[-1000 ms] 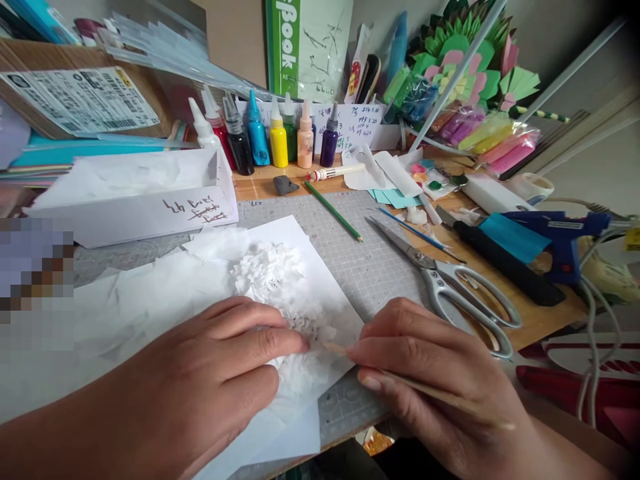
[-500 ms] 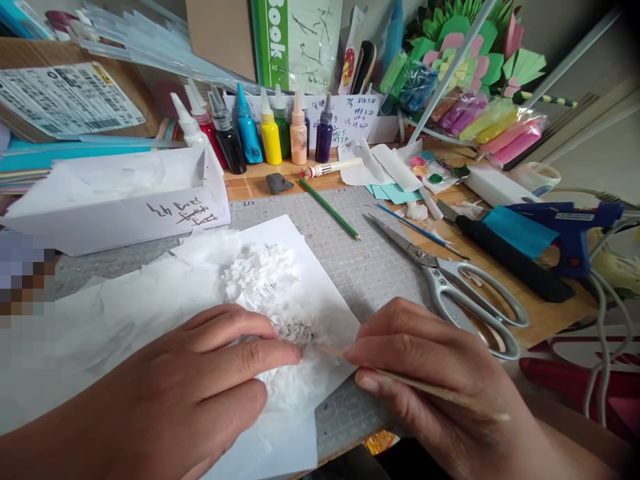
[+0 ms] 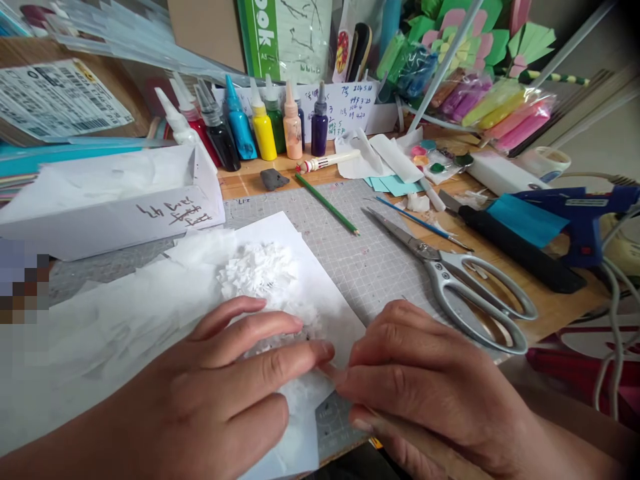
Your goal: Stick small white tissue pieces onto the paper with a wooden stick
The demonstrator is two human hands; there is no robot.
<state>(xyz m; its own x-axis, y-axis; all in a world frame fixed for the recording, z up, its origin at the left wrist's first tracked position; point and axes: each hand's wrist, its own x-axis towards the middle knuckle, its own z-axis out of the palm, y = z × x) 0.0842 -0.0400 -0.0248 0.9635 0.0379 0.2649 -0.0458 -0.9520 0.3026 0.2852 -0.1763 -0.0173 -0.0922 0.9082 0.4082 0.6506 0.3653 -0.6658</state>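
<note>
My right hand (image 3: 420,373) is closed in a pinch round a thin wooden stick (image 3: 328,369), whose tip points left at my other hand. My left hand (image 3: 215,380) lies palm down with its fingers stretched over crumpled white tissue paper. Its index fingertip is at the stick's tip; whether they touch cannot be made out. Just beyond these fingers, a ruffled clump of tissue paper (image 3: 260,268) stands on a white sheet (image 3: 327,300). More tissue sheets (image 3: 115,333) spread out to the left. The paper under my left fingers is partly hidden.
Scissors (image 3: 445,273), a green pencil (image 3: 327,203) and a blue paintbrush (image 3: 425,223) lie beyond my hands. A black-handled knife (image 3: 520,250) and a blue glue gun (image 3: 583,223) are at the right. Paint bottles (image 3: 263,130) line the back; a white box (image 3: 115,217) stands left.
My left hand has shifted right, its index finger now reaching the stick's tip. My right hand has moved slightly left and tilted the stick more steeply. The view has shifted a little.
</note>
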